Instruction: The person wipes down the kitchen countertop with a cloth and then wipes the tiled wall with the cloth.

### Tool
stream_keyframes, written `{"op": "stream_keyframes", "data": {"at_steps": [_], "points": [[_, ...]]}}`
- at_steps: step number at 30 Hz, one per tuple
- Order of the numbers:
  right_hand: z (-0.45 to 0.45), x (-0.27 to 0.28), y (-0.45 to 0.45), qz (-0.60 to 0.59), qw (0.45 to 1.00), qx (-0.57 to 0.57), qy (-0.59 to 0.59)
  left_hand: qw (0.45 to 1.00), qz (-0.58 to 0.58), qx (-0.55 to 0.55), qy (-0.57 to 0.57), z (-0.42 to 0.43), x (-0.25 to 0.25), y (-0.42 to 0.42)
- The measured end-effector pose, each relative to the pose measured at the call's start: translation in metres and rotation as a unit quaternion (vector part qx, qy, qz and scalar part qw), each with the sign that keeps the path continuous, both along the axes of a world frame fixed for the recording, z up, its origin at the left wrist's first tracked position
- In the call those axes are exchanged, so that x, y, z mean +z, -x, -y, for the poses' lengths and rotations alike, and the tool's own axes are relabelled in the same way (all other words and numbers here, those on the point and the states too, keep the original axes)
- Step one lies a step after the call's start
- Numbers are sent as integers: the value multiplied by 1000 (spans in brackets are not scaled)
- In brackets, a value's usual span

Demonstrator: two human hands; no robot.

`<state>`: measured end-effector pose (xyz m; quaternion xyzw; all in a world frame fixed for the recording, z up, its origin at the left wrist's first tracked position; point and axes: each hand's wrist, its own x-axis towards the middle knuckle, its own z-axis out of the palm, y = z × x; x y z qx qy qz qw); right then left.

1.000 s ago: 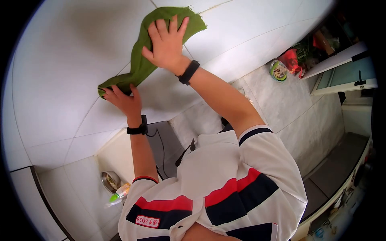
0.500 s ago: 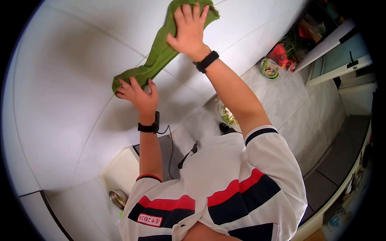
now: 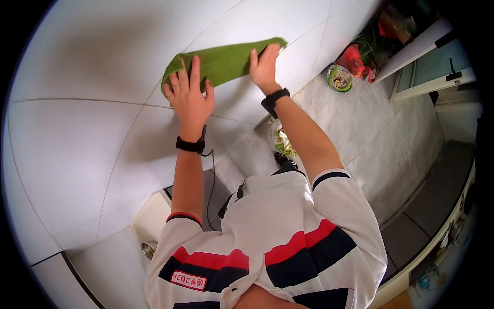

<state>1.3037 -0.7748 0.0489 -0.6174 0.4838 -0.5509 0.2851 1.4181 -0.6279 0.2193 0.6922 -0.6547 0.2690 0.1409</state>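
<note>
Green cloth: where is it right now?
In the head view, the green cloth is at upper centre, against the white tiled wall, spanning from the left hand to the right hand.

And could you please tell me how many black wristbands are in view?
2: one wristband around the wrist of the left hand, another around that of the right hand.

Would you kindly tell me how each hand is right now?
Left hand: open, fingers spread on the green cloth.
Right hand: at the cloth's other end; grip cannot be told.
</note>
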Motion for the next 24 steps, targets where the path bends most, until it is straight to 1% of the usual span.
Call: {"op": "stream_keyframes", "data": {"at_steps": [1,4,5,9,10,11,14,15,18,20,22,23,24], "points": [[-9,-1,1,5,1000,16,-22,1000,-3,0,2,1,-1,0],[-9,15,9,-6,998,55,-9,1000,-4,3,21,-3,-3,-5],[-8,26,5,-1,999,24,45,999,2,3,36,-5,-1,-5],[7,113,9,-18,988,5,151,995,2,8,102,-15,1,-16],[14,132,10,-14,983,-2,181,995,3,10,96,-16,2,-19],[16,148,12,27,987,4,157,996,5,11,90,-19,3,-23],[29,123,11,21,976,-20,217,996,10,4,87,-18,4,-25],[28,109,10,38,984,-17,171,996,11,0,88,-17,5,-24],[7,59,9,50,994,-33,95,999,14,34,30,-11,6,-11],[-7,41,17,18,999,8,37,999,30,33,30,-8,-1,-10],[-16,37,27,5,998,65,-21,999,34,26,33,-6,-3,-9],[-16,35,25,-18,999,7,34,999,30,22,35,-7,-2,-8],[-11,37,26,-22,998,-7,55,999,26,19,38,-8,-1,-9]]}}
